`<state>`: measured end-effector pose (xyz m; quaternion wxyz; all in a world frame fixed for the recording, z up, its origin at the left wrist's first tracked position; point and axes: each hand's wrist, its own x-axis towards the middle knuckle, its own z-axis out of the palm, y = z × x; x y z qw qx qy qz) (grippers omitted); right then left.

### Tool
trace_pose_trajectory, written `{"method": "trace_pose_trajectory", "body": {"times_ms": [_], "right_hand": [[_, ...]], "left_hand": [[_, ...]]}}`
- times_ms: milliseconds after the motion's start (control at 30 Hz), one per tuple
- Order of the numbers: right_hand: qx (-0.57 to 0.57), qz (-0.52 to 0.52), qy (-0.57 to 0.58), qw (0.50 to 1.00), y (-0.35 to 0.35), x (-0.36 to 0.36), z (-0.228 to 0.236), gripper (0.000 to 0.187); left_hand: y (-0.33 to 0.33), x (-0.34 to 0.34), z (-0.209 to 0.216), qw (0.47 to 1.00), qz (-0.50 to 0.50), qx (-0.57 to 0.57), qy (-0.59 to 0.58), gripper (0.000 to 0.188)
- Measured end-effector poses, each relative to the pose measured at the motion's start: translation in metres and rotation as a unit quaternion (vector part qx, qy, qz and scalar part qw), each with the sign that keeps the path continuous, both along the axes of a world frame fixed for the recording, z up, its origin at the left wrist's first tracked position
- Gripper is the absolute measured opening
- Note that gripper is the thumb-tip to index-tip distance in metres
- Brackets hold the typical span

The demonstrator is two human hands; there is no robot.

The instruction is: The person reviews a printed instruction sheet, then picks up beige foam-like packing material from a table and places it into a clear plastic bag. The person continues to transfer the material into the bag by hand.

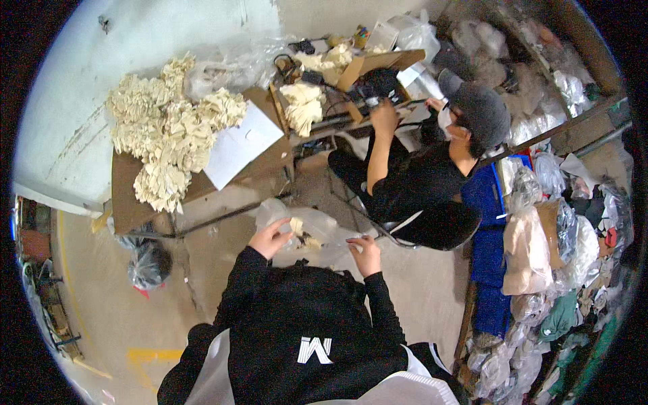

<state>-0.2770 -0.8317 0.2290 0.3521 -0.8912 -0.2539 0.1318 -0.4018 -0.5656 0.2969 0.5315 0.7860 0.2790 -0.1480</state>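
Note:
Low in front of my body, a clear plastic bag (325,221) hangs between my two hands. A few small cream fabric pieces (310,241) show in it. My left hand (271,238) is closed on the bag's left side, the fingers pointing inward. At the bag's right edge, my right hand (366,255) pinches the plastic between thumb and fingers. Beyond the bag, a large heap of cream fabric pieces (165,121) lies on a brown table (131,192), beside a white sheet (244,145).
A co-worker (432,158) in black sits ahead right, working at a bench with an open cardboard box (391,64). Blue crates (487,236) and piled plastic bags (530,250) line the right side. A tied bag (148,263) lies on the floor at left.

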Motion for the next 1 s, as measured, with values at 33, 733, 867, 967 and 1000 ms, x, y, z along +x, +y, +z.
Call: {"method": "trace_pose_trajectory", "body": {"times_ms": [33, 733, 867, 967, 1000], "right_hand": [[0.044, -0.09, 0.056, 0.993, 0.012, -0.006, 0.015, 0.013], [0.006, -0.1, 0.25, 0.963, -0.029, 0.033, -0.011, 0.042], [-0.119, 0.011, 0.141, 0.983, -0.021, 0.03, -0.013, 0.052], [0.013, 0.02, 0.229, 0.973, -0.008, 0.036, -0.009, 0.04], [0.074, 0.013, 0.284, 0.956, -0.004, 0.036, -0.004, 0.036]], "left_hand": [[0.005, -0.002, -0.028, 0.988, 0.024, 0.015, -0.152, 0.054], [0.011, -0.004, 0.001, 0.929, 0.16, -0.232, -0.238, 0.072], [0.009, -0.001, -0.011, 0.95, 0.132, -0.204, -0.198, 0.073], [0.014, -0.003, -0.007, 0.926, 0.174, -0.238, -0.238, 0.073], [0.015, -0.005, -0.004, 0.909, 0.2, -0.256, -0.262, 0.073]]}}
